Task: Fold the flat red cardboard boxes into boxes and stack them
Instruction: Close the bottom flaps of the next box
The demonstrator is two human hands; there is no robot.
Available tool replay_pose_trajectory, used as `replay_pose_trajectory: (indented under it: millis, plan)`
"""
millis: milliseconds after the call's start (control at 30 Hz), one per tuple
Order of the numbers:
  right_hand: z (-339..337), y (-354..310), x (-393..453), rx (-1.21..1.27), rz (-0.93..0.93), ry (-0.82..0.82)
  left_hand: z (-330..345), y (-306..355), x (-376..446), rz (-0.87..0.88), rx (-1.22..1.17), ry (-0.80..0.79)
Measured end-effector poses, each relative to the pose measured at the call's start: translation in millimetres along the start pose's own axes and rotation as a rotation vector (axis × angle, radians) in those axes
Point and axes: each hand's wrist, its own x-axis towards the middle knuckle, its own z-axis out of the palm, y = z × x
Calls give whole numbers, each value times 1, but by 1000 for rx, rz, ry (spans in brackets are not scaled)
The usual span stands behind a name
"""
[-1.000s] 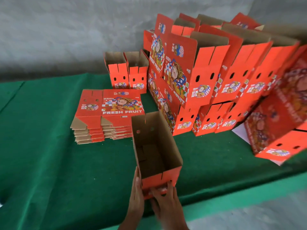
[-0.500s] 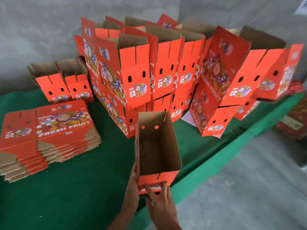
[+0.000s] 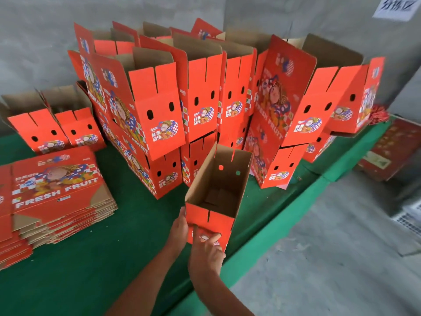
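A: Many folded boxes (image 3: 205,92) stacked two tiers high, upper centre of frame, on the green table (image 3: 68,281). Anything left of them?

B: Flat stack (image 3: 54,201) at the left edge, "FRESH FRUIT" face up.

A: Current box?

B: Open box (image 3: 218,190), lower centre, top open, tilted toward the table edge. Left hand (image 3: 180,229) lies flat against its left side, fingers straight. Right hand (image 3: 206,249) presses its near end panel; fingers extended, not curled round anything.
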Motion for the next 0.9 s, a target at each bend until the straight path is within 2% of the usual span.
replay_pose_trajectory:
  millis: [133,200,333,633,733,900]
  plan:
    - [-14,17,38,-59,86,87,18,8,16,64,114,-102]
    - [-22,28,55,-75,145,67,25,11,24,89,128,-157]
    - [-37,52,95,-72,193,126,40,31,37,118,152,-202]
    - [-51,70,128,-54,123,141,51,38,46,128,138,-199]
    - [-54,73,113,3,87,114,50,31,47,135,136,-183]
    - [-53,67,74,142,-20,101,25,11,47,15,139,-142]
